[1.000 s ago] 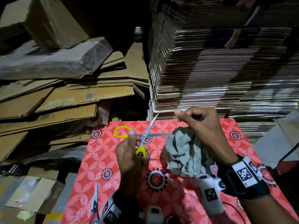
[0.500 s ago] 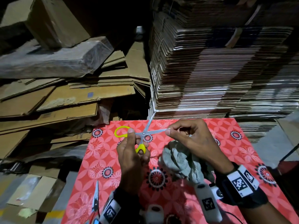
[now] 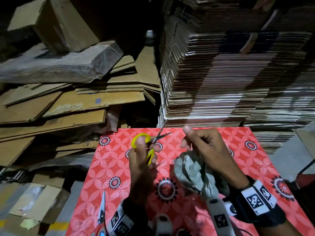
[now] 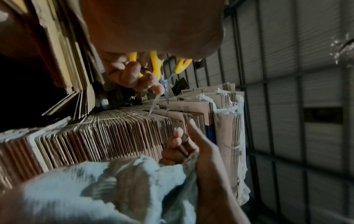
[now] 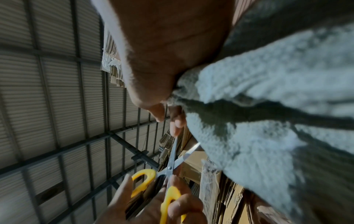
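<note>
Grey cloth point(image 3: 192, 172) hangs bunched over the red flowered table point(image 3: 110, 167), our right hand point(image 3: 208, 147) curling its lower fingers round it, thumb raised, forefinger bent. Our left hand point(image 3: 139, 164) grips the scissors point(image 3: 150, 157), thumb and fingers through the yellow loops, blades parted. Bringing cloth to blades, we should hold the scissors steady and keep bare fingertips off the edges. Far behind, a cardboard box point(image 3: 68, 26) looks shut, contents hidden.

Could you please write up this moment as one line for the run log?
left-hand grip: scissors, blades open | right-hand grip: cloth, thumb raised | surface: red patterned table
</note>
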Tool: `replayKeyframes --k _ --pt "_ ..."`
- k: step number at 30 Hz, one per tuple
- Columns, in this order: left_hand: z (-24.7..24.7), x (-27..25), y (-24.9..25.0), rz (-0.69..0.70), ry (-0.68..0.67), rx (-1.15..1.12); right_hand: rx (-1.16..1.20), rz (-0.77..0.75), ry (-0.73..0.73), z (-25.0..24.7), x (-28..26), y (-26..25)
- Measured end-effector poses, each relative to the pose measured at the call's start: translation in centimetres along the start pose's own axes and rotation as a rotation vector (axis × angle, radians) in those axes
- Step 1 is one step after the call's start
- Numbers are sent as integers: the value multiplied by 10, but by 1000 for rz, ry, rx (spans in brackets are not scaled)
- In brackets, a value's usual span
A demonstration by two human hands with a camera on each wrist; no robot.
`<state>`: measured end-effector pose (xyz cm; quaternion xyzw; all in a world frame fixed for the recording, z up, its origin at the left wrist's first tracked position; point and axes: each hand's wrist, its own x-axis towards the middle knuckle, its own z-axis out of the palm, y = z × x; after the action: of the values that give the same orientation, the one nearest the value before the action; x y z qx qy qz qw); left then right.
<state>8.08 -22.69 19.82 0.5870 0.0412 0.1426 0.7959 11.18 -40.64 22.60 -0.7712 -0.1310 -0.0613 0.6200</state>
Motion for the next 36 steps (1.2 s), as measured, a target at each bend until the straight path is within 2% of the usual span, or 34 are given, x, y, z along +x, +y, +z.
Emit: replayKeyframes --k 4,6,10,12,14,18,21,22,24,27,31,36 --pt "-5 6 -8 363 -109 471 54 73 -135 8 -2 -2" --pt "-6 7 -10 494 -139 634 73 80 -197 9 -3 -2" --pt "-11 11 -12 548 -185 662 57 51 -300 9 -4 6" --pt "-13 11 -11 498 -209 663 67 89 -283 8 -4 10" --pt "-15 13 -12 385 -238 595 64 99 -264 6 -6 11" --pt "-20 15 -9 158 -287 273 43 62 -193 7 -8 13" --pt "-20 14 -13 -92 -226 10 65 58 -90 9 -7 16" --pt "-18 15 -15 -178 -229 -41 79 49 -68 11 -7 15" --pt "-12 12 -18 -263 -299 -75 101 24 -42 18 -8 14" --pt "4 2 -14 -322 -266 -100 77 16 -29 28 -10 20" --pt "10 -1 -12 -225 -228 -97 57 44 -3 31 -13 30" --pt "9 1 -25 -169 -86 -104 -76 28 3 33 -14 32"
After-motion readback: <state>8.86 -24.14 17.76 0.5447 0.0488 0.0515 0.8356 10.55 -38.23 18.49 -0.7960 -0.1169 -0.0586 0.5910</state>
